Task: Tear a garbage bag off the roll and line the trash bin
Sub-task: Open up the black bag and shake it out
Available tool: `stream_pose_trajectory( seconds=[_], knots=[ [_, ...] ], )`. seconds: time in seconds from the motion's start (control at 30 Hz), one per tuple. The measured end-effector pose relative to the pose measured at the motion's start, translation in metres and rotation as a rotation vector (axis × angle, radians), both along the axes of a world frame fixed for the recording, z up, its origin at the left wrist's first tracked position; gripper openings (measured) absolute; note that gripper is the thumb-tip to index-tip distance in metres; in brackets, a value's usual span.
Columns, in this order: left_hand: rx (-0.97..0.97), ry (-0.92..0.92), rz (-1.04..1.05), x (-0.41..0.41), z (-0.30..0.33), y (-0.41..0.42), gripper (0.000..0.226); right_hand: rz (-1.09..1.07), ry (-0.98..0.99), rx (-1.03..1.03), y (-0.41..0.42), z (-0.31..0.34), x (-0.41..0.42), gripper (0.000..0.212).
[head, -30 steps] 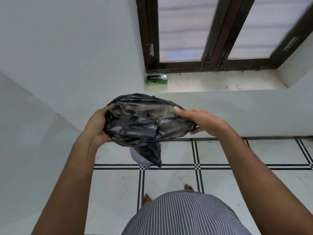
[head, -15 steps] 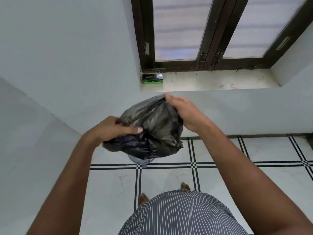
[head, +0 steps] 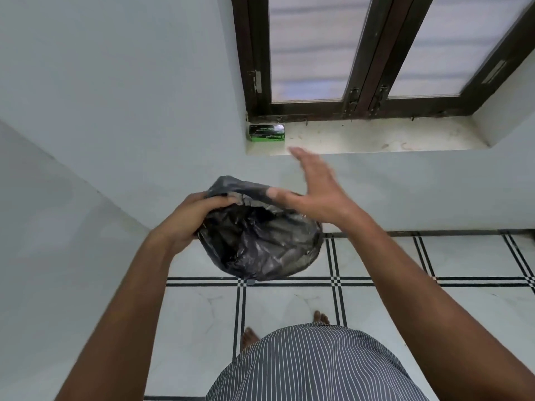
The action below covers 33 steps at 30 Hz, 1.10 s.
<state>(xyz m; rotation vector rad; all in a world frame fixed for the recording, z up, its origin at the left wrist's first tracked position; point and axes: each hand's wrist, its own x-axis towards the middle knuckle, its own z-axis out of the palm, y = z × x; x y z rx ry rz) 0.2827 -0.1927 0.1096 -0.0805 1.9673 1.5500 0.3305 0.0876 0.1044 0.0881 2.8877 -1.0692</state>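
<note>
**Black plastic bag held open at chest height, bin hidden beneath it**

Black, crinkled and glossy, the garbage bag (head: 260, 238) hangs in the middle of the head view, bunched into a rounded pouch with its mouth turned up toward the camera. Its film is thin and heavily creased, catching grey highlights along the folds, and a rolled rim runs across the top edge

Left hand (head: 192, 218), at centre left, grips that rim with fingers curled over the edge, thumb side toward the bag; judging by the pose, it anchors one side so the mouth can be spread. Right hand (head: 315, 192), just above and right of the bag, is flat and wide open with fingers straight and pointing to the upper left, holding nothing; only the thumb lies near or against the rim, and I cannot tell whether it touches. It looks poised to take a fresh hold on the opposite edge

Trash bin: not clearly visible; it may be hidden under the bag, so lining appears not yet done. A green box (head: 267, 133), probably the bag roll's packaging, sits at the left end of the window sill (head: 376, 137) in the upper middle, well apart from both hands. White tiled floor (head: 289, 308) with black lines fills the lower frame
</note>
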Motion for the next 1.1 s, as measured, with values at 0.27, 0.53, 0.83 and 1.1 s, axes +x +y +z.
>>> stream_pose_trajectory(
  seconds=[0.27,0.53,0.83,1.1],
  knots=[
    [0.067,-0.033,-0.183,-0.004,0.010,0.007,0.042,0.012,-0.057,-0.491,-0.022,-0.008,-0.008,0.052],
    [-0.330,0.060,-0.014,-0.011,-0.021,-0.033,0.030,-0.556,-0.108,-0.235,0.029,-0.025,-0.012,0.034],
    [0.080,0.106,-0.183,-0.003,0.006,0.014,0.026,0.170,-0.102,-0.247,-0.023,-0.001,-0.001,0.051],
    [-0.979,0.276,-0.304,-0.020,-0.031,-0.026,0.022,-0.403,0.233,-0.012,0.010,-0.016,-0.003,0.034]
  ],
)
